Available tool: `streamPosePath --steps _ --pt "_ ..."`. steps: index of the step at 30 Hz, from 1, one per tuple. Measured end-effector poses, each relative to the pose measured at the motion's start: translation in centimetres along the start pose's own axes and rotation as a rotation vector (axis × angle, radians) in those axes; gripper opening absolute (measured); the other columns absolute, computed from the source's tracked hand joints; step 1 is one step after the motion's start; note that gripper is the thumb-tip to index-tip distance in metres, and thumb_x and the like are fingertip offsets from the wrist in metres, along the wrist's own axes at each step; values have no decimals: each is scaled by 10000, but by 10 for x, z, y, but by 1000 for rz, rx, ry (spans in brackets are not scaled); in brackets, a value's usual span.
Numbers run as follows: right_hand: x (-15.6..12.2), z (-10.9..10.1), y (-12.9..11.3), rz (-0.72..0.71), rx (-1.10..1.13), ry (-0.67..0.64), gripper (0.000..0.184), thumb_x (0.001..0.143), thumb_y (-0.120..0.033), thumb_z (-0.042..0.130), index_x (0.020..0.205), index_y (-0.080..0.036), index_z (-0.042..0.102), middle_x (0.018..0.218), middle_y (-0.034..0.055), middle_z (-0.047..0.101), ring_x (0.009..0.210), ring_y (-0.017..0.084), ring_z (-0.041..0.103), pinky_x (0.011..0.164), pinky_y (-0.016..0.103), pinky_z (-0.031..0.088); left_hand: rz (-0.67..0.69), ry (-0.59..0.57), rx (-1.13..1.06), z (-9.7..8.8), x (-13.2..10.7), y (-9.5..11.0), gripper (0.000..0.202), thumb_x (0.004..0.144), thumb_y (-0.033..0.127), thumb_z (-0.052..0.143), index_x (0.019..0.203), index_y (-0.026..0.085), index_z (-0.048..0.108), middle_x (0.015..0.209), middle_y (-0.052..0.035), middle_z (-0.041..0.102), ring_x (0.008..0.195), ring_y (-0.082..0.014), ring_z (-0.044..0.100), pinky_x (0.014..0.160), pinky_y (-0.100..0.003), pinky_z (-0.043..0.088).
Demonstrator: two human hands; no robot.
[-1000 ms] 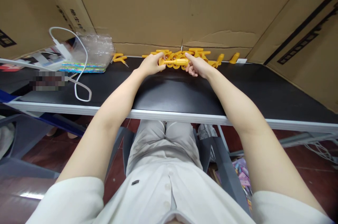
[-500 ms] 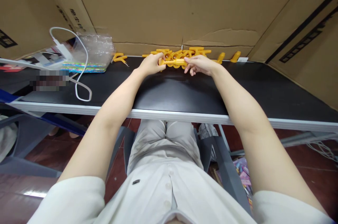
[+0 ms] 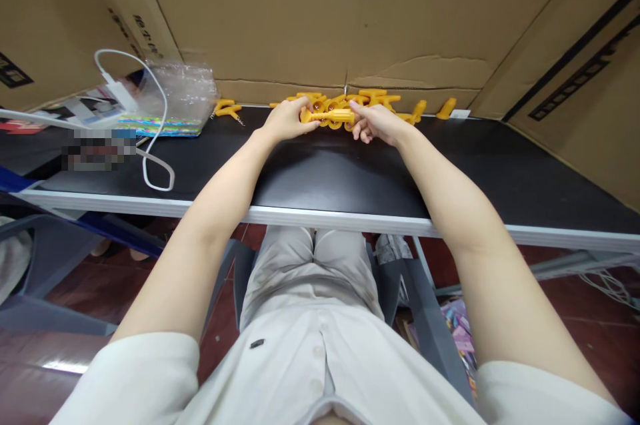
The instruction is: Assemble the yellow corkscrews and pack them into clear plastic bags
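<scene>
Between my hands lies a yellow plastic corkscrew held sideways, with a thick ribbed sleeve at its right and a slimmer, ridged stem at its left. My left hand pinches the flared left end between thumb and fingers. At the sleeve's right end, my right hand grips with the thumb on top and the fingers curled under. Right behind sits a row of yellow corkscrew parts, partly covered by my hands. Two yellow handles with metal spirals lie to the left.
Two yellow cone-shaped pieces stand at the right by a white block. A clear plastic bag and a white cable lie at the left. Cardboard walls enclose the back and sides of the black table.
My right hand has shifted slightly right along the corkscrew, its thumb now higher, and more of the ribbed sleeve shows. My left hand stays in nearly the same place.
</scene>
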State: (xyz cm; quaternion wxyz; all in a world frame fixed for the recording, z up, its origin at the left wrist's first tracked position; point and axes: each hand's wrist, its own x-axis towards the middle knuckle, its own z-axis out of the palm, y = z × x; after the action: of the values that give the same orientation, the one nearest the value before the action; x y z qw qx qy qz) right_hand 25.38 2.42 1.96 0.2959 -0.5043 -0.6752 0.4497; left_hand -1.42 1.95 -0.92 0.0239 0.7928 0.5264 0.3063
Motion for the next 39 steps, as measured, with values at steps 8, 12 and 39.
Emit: streamPosePath --steps 8,12,39 --pt "-2 2 -3 45 -29 -27 699 1036 -866 566 978 -186 715 579 45 647 375 128 494 370 243 373 -36 -7 9 1 3 0 374 875 481 795 1142 219 775 981 -72 775 1048 -311 707 982 -393 528" --pt "-5 2 -5 56 -14 -47 680 1042 -851 574 1009 -187 717 619 47 670 389 126 520 392 241 410 -26 2 -17 3 4 -3 372 857 479 810 1125 225 767 982 -64 761 1068 -311 698 991 -390 523" --pt "-7 2 -5 -46 146 22 405 981 -480 907 948 -184 632 655 29 708 432 106 595 423 189 441 -21 29 -29 5 5 -3 381 822 528 866 1001 215 743 897 -41 738 962 -285 716 877 -355 493"
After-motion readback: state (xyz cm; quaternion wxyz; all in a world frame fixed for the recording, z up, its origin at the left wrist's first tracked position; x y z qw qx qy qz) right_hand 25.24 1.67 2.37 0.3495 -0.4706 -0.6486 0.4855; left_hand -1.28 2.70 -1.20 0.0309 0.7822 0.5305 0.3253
